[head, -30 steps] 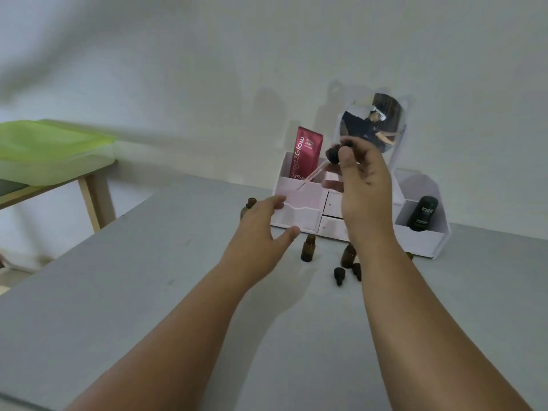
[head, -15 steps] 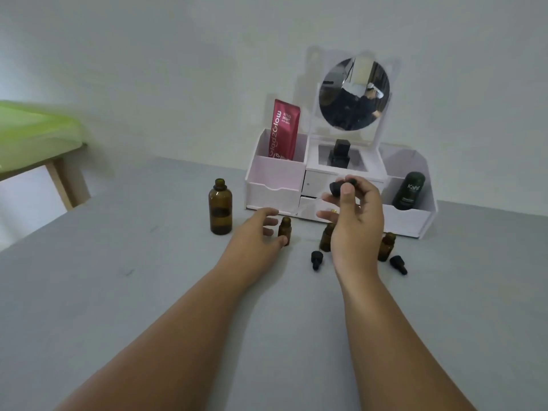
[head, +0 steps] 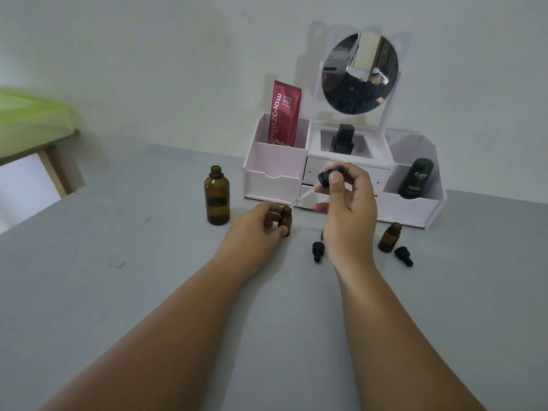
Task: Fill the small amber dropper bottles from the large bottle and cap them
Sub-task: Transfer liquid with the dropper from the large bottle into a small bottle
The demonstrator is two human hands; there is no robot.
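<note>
Both hands raised: left hand (head: 257, 221) steadies small bottle (head: 285, 220), right hand (head: 347, 209) tilts dropper (head: 308, 194).

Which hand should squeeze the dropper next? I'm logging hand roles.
Right. The right hand already pinches the dropper, its tip at the small amber bottle, which the left hand steadies.

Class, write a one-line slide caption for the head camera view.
Left hand steadies a small amber bottle while the right hand angles a dropper into its mouth, the large amber bottle uncapped nearby.
</note>
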